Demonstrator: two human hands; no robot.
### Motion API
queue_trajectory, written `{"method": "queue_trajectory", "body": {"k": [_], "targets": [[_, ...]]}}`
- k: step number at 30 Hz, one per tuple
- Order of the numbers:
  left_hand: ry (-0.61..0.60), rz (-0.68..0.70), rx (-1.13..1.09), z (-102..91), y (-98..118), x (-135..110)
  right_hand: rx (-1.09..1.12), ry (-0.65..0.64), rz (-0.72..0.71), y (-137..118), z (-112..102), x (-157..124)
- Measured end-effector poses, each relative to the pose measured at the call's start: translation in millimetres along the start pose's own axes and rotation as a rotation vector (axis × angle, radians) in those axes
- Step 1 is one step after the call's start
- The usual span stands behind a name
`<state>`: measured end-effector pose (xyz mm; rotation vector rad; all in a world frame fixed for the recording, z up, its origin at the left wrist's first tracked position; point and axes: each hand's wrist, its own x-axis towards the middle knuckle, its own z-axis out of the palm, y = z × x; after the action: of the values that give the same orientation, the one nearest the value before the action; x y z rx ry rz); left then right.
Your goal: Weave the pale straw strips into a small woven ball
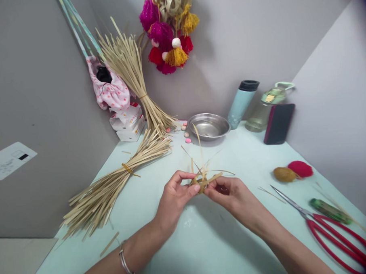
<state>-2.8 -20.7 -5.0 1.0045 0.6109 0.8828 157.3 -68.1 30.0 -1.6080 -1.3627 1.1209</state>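
I saw the left hand pinching one side of a small woven piece made of flat straw strips, with the thumb on the near side. The right hand pinched the other side with its thumb and finger. The little piece was over the middle of the pale green tabletop, and thin strip ends poked out of it in many ways. A silver bracelet was on the left wrist.

To the left I saw a big straw bundle lying down, tied around its middle. Behind it, a second straw bundle leaned by the wall, near a white box and a dotted pink bag. At the back sat a metal bowl with little pink discs beside it. To its right stood a blue tumbler, a green bottle and a dark phone. Nearer lay a brown yarn ball and a red yarn ball, touching, then a green tool and red-handled scissors. Bright tassels hung up high.
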Motion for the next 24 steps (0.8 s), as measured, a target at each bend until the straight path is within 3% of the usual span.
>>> {"method": "queue_trajectory", "body": {"k": [7,12,16,24], "targets": [[0.037,-0.035,-0.063,0.3,5,2,0.085,0.004,-0.126,1,1,3],[0.042,-0.050,-0.112,1.5,7,1,0.222,0.035,-0.114,4,5,5],[0.055,-0.078,-0.133,1.3,7,0,0.196,0.081,-0.099,3,4,5],[0.074,-0.076,-0.170,-3.8,10,4,0.097,-0.060,-0.171,0,-11,5]]}}
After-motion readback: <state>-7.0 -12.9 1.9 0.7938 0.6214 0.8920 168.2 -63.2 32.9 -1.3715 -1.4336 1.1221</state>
